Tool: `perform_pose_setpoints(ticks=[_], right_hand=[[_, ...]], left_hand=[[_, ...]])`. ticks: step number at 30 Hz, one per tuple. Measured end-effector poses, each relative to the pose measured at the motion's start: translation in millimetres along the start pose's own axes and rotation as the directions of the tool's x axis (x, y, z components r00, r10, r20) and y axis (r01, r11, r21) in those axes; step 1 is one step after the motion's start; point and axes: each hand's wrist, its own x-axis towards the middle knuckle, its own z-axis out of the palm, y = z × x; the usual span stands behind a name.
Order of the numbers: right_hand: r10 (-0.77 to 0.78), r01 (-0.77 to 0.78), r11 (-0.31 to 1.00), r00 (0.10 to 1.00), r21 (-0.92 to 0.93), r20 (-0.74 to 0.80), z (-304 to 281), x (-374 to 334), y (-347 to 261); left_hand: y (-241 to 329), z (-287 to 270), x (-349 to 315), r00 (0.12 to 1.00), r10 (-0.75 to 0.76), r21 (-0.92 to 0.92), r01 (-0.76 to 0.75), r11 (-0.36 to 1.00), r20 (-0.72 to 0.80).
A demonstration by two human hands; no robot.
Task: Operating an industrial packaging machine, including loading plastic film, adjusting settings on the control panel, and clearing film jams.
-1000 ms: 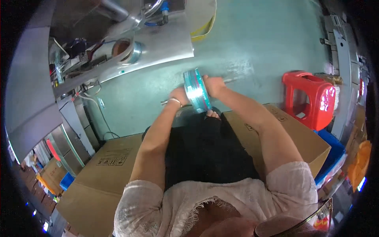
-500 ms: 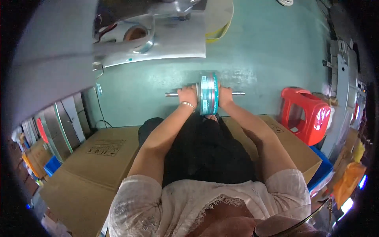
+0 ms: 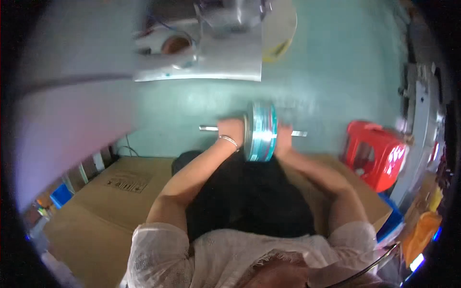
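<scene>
A shiny metal rod (image 3: 208,128) runs crosswise in front of my body, with both its ends sticking out past my hands. On its middle sits a wide roll (image 3: 261,134), teal and clear with pale printed panels, which looks like wound printed film or labels. My left hand (image 3: 231,130), with bracelets at the wrist, is closed around the rod just left of the roll. On the other side my right hand (image 3: 284,137) grips the rod close against the roll. Motion blurs the fingers of both hands.
Ahead on the left is a metal machine plate (image 3: 225,69) with a brown-cored tape roll (image 3: 176,45). Large cardboard boxes (image 3: 101,192) flank my legs. A red plastic stool (image 3: 377,156) stands on the right, and a grey panel (image 3: 72,96) juts in at the left.
The roll and rod have come nearer to my body, both hands still gripping. The whole view has also shifted a little, and the grey panel covers more at the left.
</scene>
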Motion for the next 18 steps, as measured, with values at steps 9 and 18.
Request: perform_pose_setpoints(ticks=[9,18], right_hand=[[0.104,-0.167,0.978,0.907,0.122,0.408,6,50,1],[0.117,-0.118,0.993,0.985,-0.006,0.124,17,39,6]], left_hand=[[-7,28,48,0.999,0.005,0.059,-0.007,0.998,0.039],[1,54,21,0.981,-0.054,0.056,0.065,0.996,-0.186]])
